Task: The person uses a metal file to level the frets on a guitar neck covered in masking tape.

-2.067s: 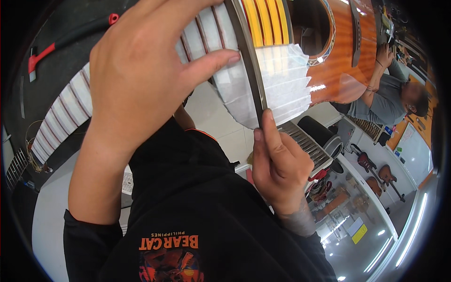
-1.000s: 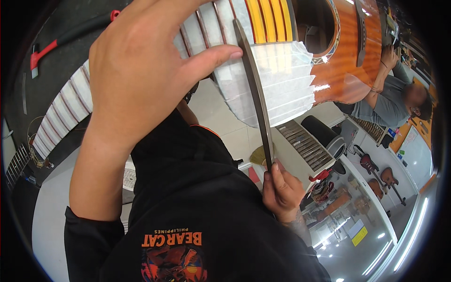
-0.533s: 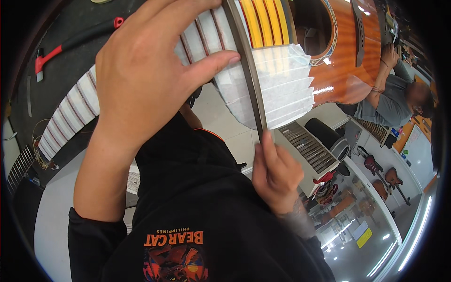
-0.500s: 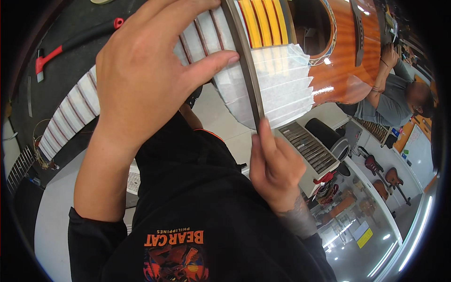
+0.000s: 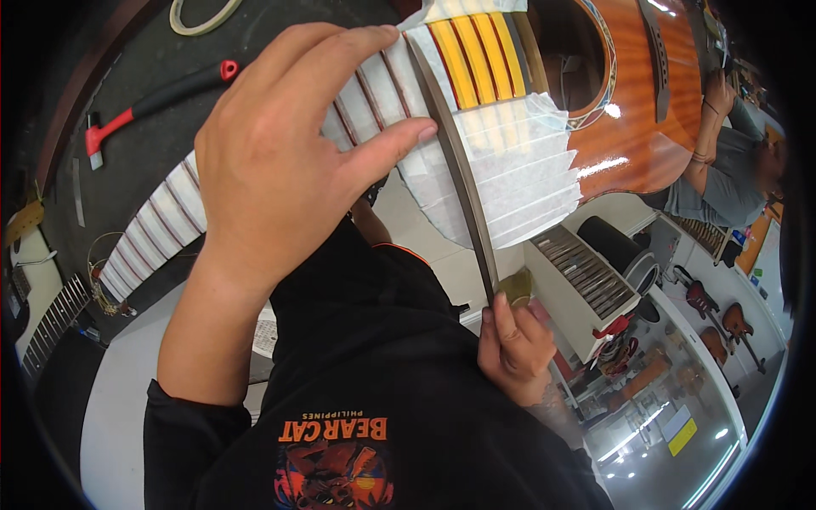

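An acoustic guitar (image 5: 637, 140) with a glossy orange-brown top lies across the bench. White masking tape (image 5: 531, 170) covers part of the body and the fretboard (image 5: 153, 229), leaving the frets bare; yellow strips (image 5: 478, 59) fill the gaps near the soundhole. My left hand (image 5: 272, 153) rests over the taped fretboard, thumb and fingers spread, thumb tip close to the file. In my right hand (image 5: 520, 348) is the near end of a long, narrow dark metal file (image 5: 459, 166), which lies across the fretboard and sticks out past its near edge. An olive-green piece (image 5: 515, 287) shows beside those fingertips; whether I hold it is unclear.
A red-and-black hammer (image 5: 153, 110) and a tape roll (image 5: 204, 15) lie on the dark bench. Another fretted neck (image 5: 55, 327) is at far left. Near the guitar body stands a case of slim tools (image 5: 586, 276). A co-worker (image 5: 722, 170) sits at right.
My right hand has drawn the file toward me, so its far end now shows by my left fingers. My left hand keeps its place on the fretboard. The whole view has shifted slightly.
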`<move>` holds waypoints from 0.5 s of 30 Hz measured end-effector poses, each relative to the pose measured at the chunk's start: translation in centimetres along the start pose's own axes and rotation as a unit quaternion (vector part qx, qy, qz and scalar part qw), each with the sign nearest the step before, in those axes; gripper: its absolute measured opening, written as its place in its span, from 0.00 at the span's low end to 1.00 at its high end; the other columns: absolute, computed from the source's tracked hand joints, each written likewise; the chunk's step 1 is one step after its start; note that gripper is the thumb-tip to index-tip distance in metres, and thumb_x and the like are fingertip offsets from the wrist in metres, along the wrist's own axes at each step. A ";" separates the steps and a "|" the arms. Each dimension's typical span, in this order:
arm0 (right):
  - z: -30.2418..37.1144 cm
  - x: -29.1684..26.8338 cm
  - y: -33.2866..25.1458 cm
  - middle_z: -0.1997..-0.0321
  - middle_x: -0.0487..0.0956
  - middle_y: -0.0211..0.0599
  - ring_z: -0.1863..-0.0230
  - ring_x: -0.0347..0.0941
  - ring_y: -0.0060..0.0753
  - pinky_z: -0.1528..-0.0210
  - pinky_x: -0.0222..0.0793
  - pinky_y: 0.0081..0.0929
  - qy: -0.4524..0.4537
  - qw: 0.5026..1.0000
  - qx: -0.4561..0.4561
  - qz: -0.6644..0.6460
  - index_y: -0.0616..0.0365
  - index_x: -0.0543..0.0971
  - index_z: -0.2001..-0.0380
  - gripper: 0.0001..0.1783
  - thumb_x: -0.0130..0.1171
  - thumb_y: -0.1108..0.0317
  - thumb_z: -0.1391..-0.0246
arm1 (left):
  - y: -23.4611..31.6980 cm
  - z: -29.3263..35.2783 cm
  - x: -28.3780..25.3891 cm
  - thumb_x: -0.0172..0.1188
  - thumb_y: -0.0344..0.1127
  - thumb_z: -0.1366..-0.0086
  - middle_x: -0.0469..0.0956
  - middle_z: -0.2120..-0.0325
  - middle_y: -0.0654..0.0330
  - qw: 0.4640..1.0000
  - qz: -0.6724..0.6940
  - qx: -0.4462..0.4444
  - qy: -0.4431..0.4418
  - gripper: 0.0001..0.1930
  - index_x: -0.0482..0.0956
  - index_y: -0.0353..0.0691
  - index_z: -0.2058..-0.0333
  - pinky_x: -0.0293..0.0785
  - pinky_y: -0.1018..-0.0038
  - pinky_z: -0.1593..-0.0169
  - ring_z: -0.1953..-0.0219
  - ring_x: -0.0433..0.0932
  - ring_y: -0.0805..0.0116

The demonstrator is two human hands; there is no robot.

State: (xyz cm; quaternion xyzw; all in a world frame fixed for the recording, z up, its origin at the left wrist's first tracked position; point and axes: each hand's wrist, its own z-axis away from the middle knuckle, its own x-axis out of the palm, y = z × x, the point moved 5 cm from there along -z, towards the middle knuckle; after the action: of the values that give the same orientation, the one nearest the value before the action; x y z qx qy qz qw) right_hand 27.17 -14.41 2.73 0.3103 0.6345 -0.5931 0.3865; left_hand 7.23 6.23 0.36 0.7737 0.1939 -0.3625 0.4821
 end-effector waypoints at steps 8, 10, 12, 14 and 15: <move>-5.1 0.0 -1.1 0.78 0.71 0.32 0.82 0.71 0.34 0.79 0.68 0.34 -0.007 0.998 0.023 -0.062 0.61 0.79 0.41 0.31 0.69 0.83 0.52 | -0.5 0.1 -0.4 0.81 0.38 0.51 0.84 0.55 0.54 0.999 0.011 -0.030 0.011 0.29 0.84 0.37 0.50 0.77 0.69 0.47 0.53 0.83 0.60; -1.8 0.2 -0.5 0.77 0.72 0.33 0.82 0.71 0.34 0.80 0.68 0.33 0.003 1.000 -0.002 -0.026 0.62 0.80 0.42 0.31 0.68 0.84 0.53 | -0.4 0.0 -0.3 0.81 0.39 0.51 0.84 0.55 0.54 1.000 0.011 -0.026 0.006 0.29 0.84 0.37 0.50 0.76 0.69 0.47 0.53 0.83 0.60; 2.1 -0.2 0.1 0.76 0.72 0.34 0.81 0.71 0.35 0.80 0.68 0.32 0.007 1.000 -0.001 -0.021 0.62 0.80 0.43 0.31 0.68 0.84 0.54 | -0.3 -0.2 -0.2 0.82 0.39 0.52 0.84 0.55 0.54 1.000 0.016 -0.022 0.004 0.29 0.84 0.37 0.50 0.76 0.69 0.47 0.52 0.83 0.60; 2.4 -0.1 -0.2 0.76 0.73 0.35 0.81 0.71 0.35 0.80 0.69 0.32 0.010 1.000 0.000 -0.018 0.62 0.80 0.43 0.31 0.68 0.85 0.54 | -0.1 -0.2 -0.1 0.82 0.38 0.51 0.84 0.54 0.54 1.000 0.018 -0.026 -0.004 0.29 0.84 0.37 0.50 0.76 0.69 0.47 0.52 0.83 0.60; 2.0 0.0 -0.4 0.76 0.72 0.35 0.81 0.71 0.35 0.80 0.69 0.32 0.008 1.000 0.003 -0.009 0.62 0.80 0.42 0.32 0.68 0.85 0.55 | -0.1 -0.2 0.0 0.82 0.38 0.51 0.84 0.54 0.54 1.000 0.016 -0.022 -0.007 0.29 0.84 0.37 0.50 0.76 0.69 0.47 0.52 0.83 0.60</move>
State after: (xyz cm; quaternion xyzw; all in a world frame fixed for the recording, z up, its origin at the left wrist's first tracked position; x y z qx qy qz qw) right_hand 27.14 -16.47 2.95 0.3105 0.6382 -0.5963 0.3752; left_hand 7.28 6.47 0.32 0.7630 0.1858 -0.3560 0.5065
